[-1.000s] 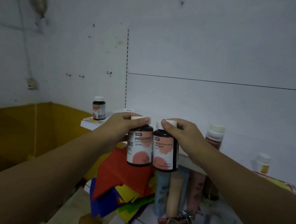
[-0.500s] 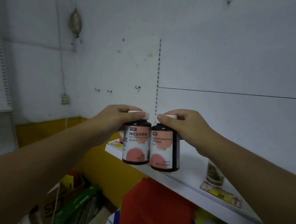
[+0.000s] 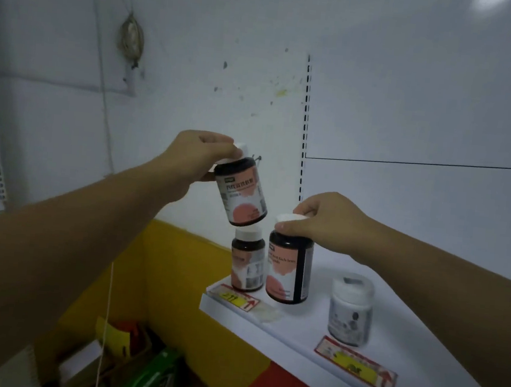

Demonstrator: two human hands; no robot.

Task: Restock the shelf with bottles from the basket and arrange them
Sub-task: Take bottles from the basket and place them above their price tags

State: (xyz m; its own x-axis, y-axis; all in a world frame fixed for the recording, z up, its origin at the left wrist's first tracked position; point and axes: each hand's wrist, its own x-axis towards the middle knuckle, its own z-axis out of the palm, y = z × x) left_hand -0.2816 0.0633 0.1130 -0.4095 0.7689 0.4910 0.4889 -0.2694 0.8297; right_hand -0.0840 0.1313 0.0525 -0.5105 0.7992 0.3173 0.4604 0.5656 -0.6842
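My left hand [image 3: 198,156] grips the white cap of a dark bottle with a pink label [image 3: 241,193], held tilted in the air just above a smaller matching bottle [image 3: 247,262] that stands on the white shelf [image 3: 297,325]. My right hand [image 3: 326,220] pinches the cap of a second dark pink-label bottle [image 3: 289,270], which is upright at the shelf's left end, right beside the smaller one; whether its base touches the shelf is unclear. The basket is out of view.
A white bottle with a grey label [image 3: 350,310] stands further right on the shelf. Price tags [image 3: 355,370] lie along the shelf's front edge. Behind is a white back panel with a slotted upright [image 3: 305,120]. Below left are a yellow wall and boxes on the floor.
Both hands have lifted the two bottles up to shelf height and parted. The right one has come down beside the standing bottle; the left one is now tilted above it.
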